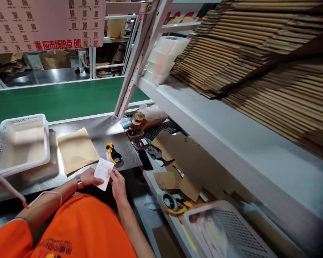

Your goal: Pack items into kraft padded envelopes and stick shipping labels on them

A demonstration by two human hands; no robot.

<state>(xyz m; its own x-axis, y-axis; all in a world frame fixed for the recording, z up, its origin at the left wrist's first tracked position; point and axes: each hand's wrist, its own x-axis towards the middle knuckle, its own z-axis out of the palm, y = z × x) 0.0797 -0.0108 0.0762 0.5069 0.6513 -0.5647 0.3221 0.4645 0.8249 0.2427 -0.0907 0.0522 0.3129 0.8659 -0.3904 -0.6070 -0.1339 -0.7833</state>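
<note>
A small white printed paper slip (pixel 103 173) is held between my left hand (pixel 89 178) and my right hand (pixel 118 185), which pinch its two sides above the table's front edge. A metal wristwatch (pixel 79 181) sits on my left wrist. Just beyond the slip, a yellow-and-black tape cutter (pixel 113 153) lies on the steel tabletop (pixel 107 132). To its left rests a flat kraft padded envelope (pixel 77 151), not touching my hands.
A white plastic basket (pixel 20 145) stands at the left, beside a green conveyor belt (pixel 56 100). On the right are a keyboard (pixel 161 129), a phone (pixel 145 159), cardboard scraps (pixel 183 161), a tape dispenser (pixel 170 202), and a second basket (pixel 226 233). Shelves hold flattened cardboard (pixel 258 53).
</note>
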